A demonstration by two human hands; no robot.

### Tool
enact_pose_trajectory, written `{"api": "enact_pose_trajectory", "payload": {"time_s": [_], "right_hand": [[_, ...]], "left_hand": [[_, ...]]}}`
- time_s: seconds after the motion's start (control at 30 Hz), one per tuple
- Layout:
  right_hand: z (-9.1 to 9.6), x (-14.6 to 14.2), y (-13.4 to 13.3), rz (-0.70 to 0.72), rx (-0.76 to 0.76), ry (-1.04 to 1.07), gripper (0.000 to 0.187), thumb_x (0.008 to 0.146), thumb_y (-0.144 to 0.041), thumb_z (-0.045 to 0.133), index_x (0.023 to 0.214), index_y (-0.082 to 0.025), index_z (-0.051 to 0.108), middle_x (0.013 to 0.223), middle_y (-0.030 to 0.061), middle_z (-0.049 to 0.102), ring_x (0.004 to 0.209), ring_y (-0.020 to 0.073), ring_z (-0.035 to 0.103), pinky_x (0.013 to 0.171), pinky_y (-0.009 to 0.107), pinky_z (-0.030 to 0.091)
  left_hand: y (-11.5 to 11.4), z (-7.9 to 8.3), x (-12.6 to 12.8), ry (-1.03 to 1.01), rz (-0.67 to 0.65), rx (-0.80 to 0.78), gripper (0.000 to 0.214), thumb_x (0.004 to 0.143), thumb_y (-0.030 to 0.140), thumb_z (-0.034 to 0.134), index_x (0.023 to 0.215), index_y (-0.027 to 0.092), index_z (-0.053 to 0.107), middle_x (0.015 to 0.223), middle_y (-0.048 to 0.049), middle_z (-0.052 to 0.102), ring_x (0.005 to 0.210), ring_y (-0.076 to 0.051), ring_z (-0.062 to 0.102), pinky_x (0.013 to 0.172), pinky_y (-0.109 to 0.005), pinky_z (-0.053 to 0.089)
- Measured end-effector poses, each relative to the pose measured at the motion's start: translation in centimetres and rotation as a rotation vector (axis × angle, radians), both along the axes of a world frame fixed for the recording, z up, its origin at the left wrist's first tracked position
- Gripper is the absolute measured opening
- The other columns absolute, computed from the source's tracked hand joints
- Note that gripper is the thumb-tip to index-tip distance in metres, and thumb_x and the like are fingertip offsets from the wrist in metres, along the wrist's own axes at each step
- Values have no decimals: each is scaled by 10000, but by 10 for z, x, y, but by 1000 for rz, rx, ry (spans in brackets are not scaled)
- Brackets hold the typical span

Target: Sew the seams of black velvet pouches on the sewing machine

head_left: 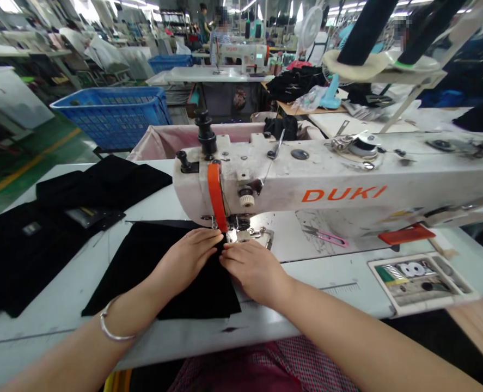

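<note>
A black fabric piece lies on the sewing machine table, its far right corner by the needle area of a white sewing machine. My left hand rests flat on this cloth, fingers stretched toward the presser foot, fingertips beside the orange guard. At the cloth's right edge, just in front of the foot, my right hand has its fingers bent together on the fabric; its thumb is mostly hidden. The two hands' fingertips nearly touch. The needle tip cannot be made out.
More black fabric pieces lie at the left. Pink-handled thread snips rest on the machine bed. To the right are a red-orange bar and a small parts tray. Behind stand a pink cloth-lined bin and a blue basket.
</note>
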State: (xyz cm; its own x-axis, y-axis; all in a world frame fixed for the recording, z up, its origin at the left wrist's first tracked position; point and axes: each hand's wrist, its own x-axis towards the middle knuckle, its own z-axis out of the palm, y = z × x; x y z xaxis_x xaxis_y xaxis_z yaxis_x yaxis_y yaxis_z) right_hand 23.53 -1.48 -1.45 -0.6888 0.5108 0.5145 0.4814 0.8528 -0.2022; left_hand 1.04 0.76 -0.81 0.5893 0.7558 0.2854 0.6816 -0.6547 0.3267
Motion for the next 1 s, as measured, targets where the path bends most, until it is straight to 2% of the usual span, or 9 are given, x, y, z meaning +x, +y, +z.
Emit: {"api": "enact_pose_trajectory", "payload": {"time_s": [0.13, 0.4, 0.67, 1.0], "right_hand": [[1, 0, 0, -2, -24, -35, 188, 974, -117, 514, 1064, -129, 678, 1061, 104, 728, 1125, 226, 644, 944, 370, 494], [0, 11, 3, 52, -82, 46, 199, 950, -114, 517, 1065, -149, 676, 997, 86, 733, 1063, 209, 663, 913, 372, 511], [3, 9, 0, 34, -90, -7, 192, 960, -118, 502, 1028, -171, 674, 987, 88, 723, 1031, 208, 662, 904, 366, 507], [1, 5, 2, 15, -107, -12, 204, 956, -97, 481, 1010, -153, 669, 1008, 82, 727, 1096, 211, 645, 925, 367, 489]], "left_hand": [[3, 1, 0, -1, -11, -6, 350, 1035, 331, 450, 1255, 167, 668, 1301, -93, 681, 1230, -244, 610, 1102, -478, 490], [-15, 0, 15, -19, 57, 4, 335, 1019, 248, 468, 1271, 122, 649, 1292, -129, 674, 1230, -265, 603, 1102, -501, 481], [-6, -1, 9, -20, 13, -19, 333, 1020, 294, 479, 1273, 162, 650, 1313, -96, 666, 1241, -246, 598, 1120, -452, 472], [4, 3, 7, 4, 8, -52, 331, 1018, 299, 461, 1250, 169, 658, 1305, -104, 662, 1256, -261, 579, 1130, -479, 446]]}}
